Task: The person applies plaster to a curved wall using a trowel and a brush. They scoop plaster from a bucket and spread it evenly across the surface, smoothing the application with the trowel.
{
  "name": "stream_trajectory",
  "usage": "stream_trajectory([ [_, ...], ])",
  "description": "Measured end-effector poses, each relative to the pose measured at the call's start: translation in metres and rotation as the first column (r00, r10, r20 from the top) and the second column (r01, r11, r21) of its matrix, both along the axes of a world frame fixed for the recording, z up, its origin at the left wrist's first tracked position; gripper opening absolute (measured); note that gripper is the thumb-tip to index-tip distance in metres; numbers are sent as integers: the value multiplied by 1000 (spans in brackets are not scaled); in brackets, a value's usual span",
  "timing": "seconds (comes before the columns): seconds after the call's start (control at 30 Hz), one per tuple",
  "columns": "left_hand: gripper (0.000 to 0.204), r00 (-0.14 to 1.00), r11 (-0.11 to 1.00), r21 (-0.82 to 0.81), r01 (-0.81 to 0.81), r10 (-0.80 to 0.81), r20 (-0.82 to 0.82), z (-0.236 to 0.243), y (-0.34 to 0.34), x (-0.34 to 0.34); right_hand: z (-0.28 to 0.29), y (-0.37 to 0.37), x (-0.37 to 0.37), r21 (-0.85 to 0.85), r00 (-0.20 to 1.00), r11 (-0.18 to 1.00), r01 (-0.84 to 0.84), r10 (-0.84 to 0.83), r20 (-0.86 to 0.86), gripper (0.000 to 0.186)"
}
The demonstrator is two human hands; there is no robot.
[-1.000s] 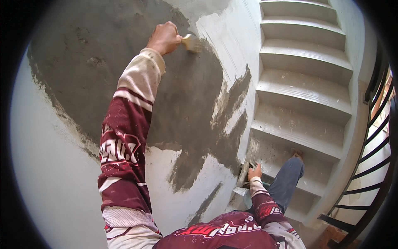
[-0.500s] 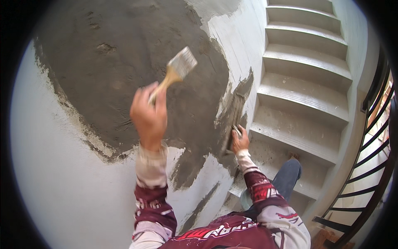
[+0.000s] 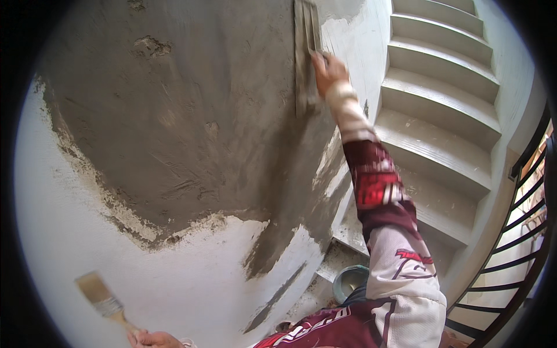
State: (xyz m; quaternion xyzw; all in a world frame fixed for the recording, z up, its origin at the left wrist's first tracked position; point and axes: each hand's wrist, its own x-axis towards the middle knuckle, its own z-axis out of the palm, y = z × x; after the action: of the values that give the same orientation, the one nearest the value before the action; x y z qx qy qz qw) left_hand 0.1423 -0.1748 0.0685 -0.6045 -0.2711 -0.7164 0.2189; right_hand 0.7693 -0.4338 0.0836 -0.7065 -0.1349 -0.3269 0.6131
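Note:
My right hand point(image 3: 331, 75) is closed on a long steel trowel point(image 3: 304, 32), which lies against the grey wet plaster point(image 3: 174, 127) near the top of the patch, by the white wall area beside the stairs. At the bottom left my left hand point(image 3: 156, 341) grips a paintbrush point(image 3: 100, 293) by its wooden handle, bristles up, over the white wall point(image 3: 69, 226). The plaster patch has rough, ragged edges and a few pitted spots.
White stairs point(image 3: 438, 110) climb along the right side of the wall. A black metal railing point(image 3: 499, 269) curves at the far right. A bucket point(image 3: 349, 272) stands low on the stairs beside my body.
My right hand has swept the trowel up from the lower part of the patch to its top. My left hand has brought the brush down from high on the plaster to the bottom left.

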Motion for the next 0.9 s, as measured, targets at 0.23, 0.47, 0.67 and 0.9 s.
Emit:
stream_trajectory([
  [0.23, 32, 973, 963, 220, -158, 113, 202, 29, 13, 36, -179, 17, -75, 3, 952, 1000, -7, 7, -305, 43],
  [0.47, 32, 974, 941, 303, -153, 92, 207, 15, 41, 51, 41, -6, 22, 32, 990, 999, -24, 29, -139, 44],
  [0.67, 28, 986, 922, 354, -155, 124, 108, 7, 68, 25, -189, 11, -39, -39, 977, 994, 105, -111, -183, 46],
  [0.9, 33, 967, 873, 424, -242, 252, 34, 17, 66, 19, -255, 94, -262, 209, 921, 966, -151, 214, -325, 42],
])
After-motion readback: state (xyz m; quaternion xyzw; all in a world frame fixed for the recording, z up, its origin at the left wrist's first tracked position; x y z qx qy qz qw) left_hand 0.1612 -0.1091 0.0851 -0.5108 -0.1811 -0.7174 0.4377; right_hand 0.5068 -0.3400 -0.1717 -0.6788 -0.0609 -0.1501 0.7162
